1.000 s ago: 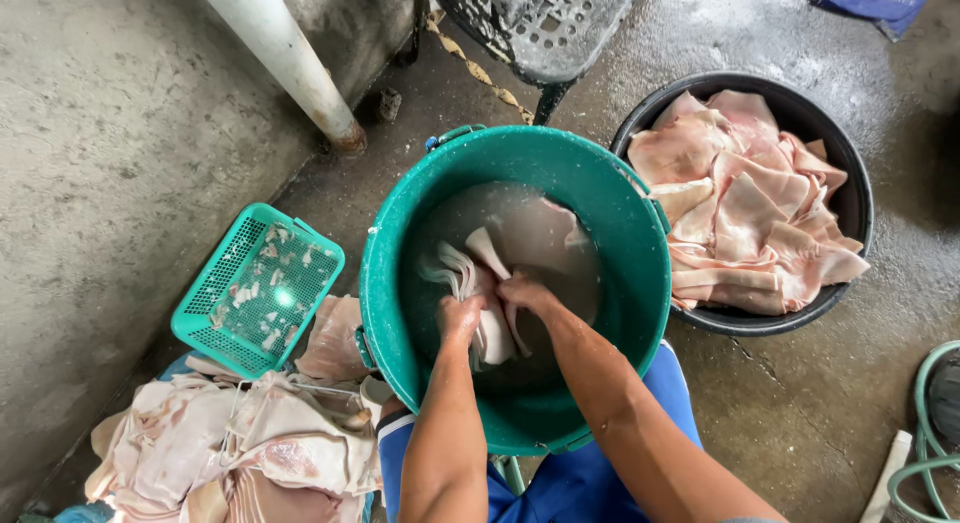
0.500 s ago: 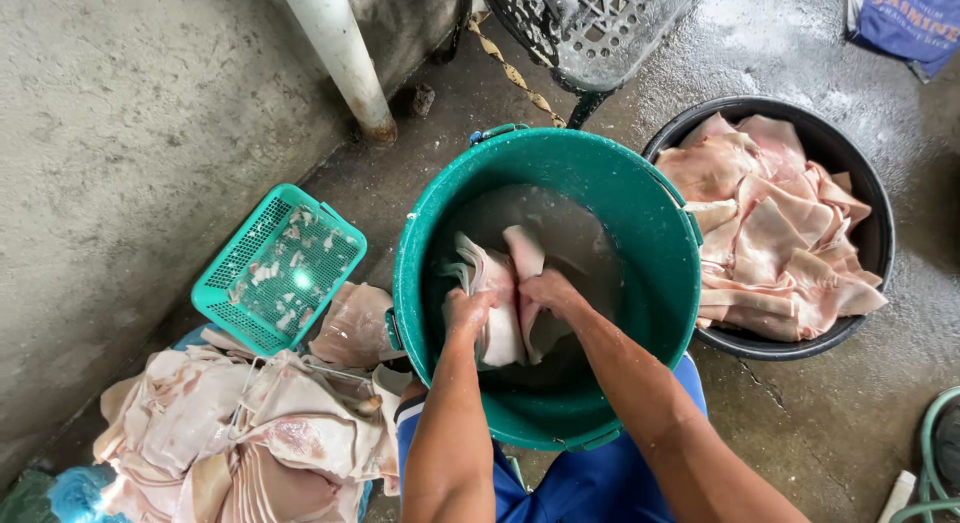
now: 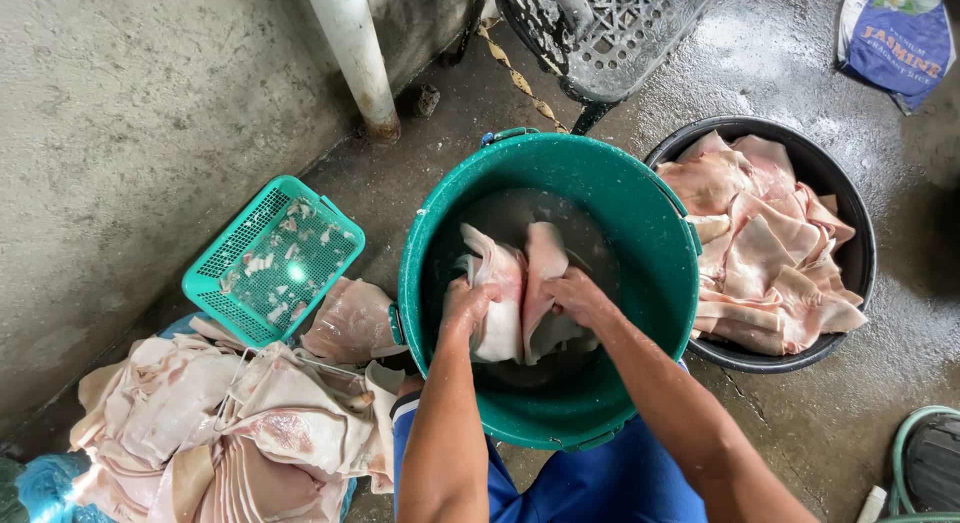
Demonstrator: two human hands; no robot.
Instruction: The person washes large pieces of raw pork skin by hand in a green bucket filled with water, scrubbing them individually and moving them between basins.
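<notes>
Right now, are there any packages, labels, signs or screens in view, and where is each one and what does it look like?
Printed sack: lies on the wet floor at the top right corner, beyond the black tub; flat, blue and white, with a picture of white flowers, partly cut off by the frame.
No signs or screens in view.

Wet concrete floor (image 3: 800, 423), rough wall (image 3: 130, 133)
</notes>
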